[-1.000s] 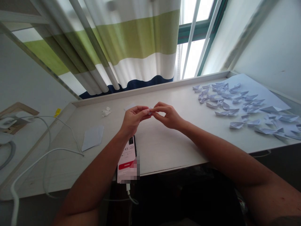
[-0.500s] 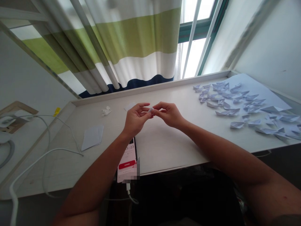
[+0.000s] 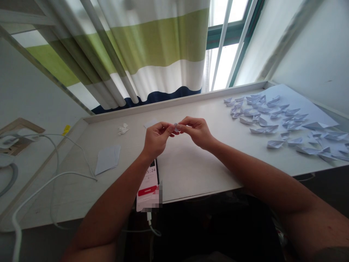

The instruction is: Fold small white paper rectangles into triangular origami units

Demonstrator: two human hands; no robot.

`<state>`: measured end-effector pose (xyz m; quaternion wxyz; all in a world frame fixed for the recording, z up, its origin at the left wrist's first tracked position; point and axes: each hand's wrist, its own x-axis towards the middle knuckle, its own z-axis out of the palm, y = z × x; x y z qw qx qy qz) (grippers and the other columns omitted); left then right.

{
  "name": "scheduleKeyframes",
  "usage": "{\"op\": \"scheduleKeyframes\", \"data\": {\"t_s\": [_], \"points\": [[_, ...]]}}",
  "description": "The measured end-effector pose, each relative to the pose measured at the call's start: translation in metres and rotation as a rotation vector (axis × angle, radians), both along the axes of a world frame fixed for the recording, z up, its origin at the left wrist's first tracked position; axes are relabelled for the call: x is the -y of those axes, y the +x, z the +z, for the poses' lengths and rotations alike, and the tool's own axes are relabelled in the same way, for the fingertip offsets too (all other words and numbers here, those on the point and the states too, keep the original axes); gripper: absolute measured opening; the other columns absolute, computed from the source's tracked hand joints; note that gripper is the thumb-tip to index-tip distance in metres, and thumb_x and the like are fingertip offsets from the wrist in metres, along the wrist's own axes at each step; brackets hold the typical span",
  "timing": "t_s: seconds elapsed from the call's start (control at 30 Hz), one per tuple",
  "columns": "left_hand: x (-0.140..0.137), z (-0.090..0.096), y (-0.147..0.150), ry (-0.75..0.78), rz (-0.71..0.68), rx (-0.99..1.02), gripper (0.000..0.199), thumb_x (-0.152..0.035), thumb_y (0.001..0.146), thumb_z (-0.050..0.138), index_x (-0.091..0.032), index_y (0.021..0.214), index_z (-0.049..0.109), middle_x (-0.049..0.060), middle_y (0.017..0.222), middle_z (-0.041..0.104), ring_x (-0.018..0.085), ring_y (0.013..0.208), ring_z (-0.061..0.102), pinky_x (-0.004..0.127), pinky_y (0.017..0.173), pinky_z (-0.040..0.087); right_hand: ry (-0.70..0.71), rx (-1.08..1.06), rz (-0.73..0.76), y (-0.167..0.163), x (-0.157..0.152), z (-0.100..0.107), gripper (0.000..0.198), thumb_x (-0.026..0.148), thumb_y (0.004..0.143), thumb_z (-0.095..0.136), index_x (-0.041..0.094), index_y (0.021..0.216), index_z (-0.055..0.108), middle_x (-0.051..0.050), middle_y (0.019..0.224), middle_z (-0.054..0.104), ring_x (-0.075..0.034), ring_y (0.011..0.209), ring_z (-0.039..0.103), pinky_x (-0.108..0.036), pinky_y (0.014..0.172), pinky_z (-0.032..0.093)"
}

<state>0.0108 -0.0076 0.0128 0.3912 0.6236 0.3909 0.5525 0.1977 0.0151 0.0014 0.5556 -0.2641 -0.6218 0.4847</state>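
A small folded piece of white paper [image 3: 176,127] is pinched between both hands above the middle of the desk, mostly covered by the fingertips. My left hand [image 3: 157,138] grips its left side between thumb and fingers. From the right, my right hand [image 3: 196,133] holds it with thumb and forefinger, the other fingers curled. Several folded paper boats [image 3: 264,130] lie spread over the right of the desk. Under my left forearm is a phone [image 3: 147,193], partly hidden, its screen lit and a cable plugged into its near end.
Flat paper sheets [image 3: 107,160] lie on the desk's left, with a crumpled white paper [image 3: 123,129] behind them. White cables [image 3: 54,178] cross the left side. A larger white sheet [image 3: 296,96] lies by the right wall. A raised rim [image 3: 177,103] runs along the back.
My left fingers have curled in closer around the paper, and the fingertips of both hands now cover more of it. The boats and loose sheets stay where they were.
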Motion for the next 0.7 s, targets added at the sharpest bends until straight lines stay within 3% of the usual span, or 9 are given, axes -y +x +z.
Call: {"op": "scheduleKeyframes", "data": {"t_s": [0.33, 0.57, 0.7], "points": [[0.003, -0.002, 0.003, -0.036, 0.067, 0.074, 0.041, -0.055, 0.082, 0.092, -0.017, 0.094, 0.082, 0.006, 0.088, 0.083, 0.023, 0.084, 0.082, 0.042, 0.088, 0.069, -0.11, -0.074, 0.014, -0.004, 0.0, -0.002, 0.035, 0.056, 0.079, 0.093, 0.024, 0.085, 0.083, -0.003, 0.087, 0.082, -0.021, 0.085, 0.076, -0.039, 0.081, 0.065], [0.004, 0.007, -0.001, -0.015, -0.009, -0.08, 0.037, -0.053, 0.083, 0.092, -0.018, 0.091, 0.083, 0.007, 0.085, 0.083, 0.024, 0.082, 0.08, 0.042, 0.086, 0.068, -0.018, 0.068, 0.073, 0.004, -0.006, -0.004, 0.04, 0.058, 0.083, 0.091, 0.021, 0.094, 0.083, -0.006, 0.092, 0.083, -0.021, 0.086, 0.077, -0.039, 0.081, 0.064], [0.004, 0.007, -0.002, -0.015, -0.019, -0.074, 0.038, -0.055, 0.084, 0.091, -0.018, 0.092, 0.082, 0.007, 0.088, 0.082, 0.024, 0.086, 0.081, 0.04, 0.083, 0.068, 0.072, 0.066, 0.029, 0.005, -0.006, -0.005, 0.034, 0.056, 0.089, 0.087, 0.022, 0.09, 0.083, -0.005, 0.088, 0.081, -0.02, 0.084, 0.075, -0.038, 0.078, 0.064]]}}
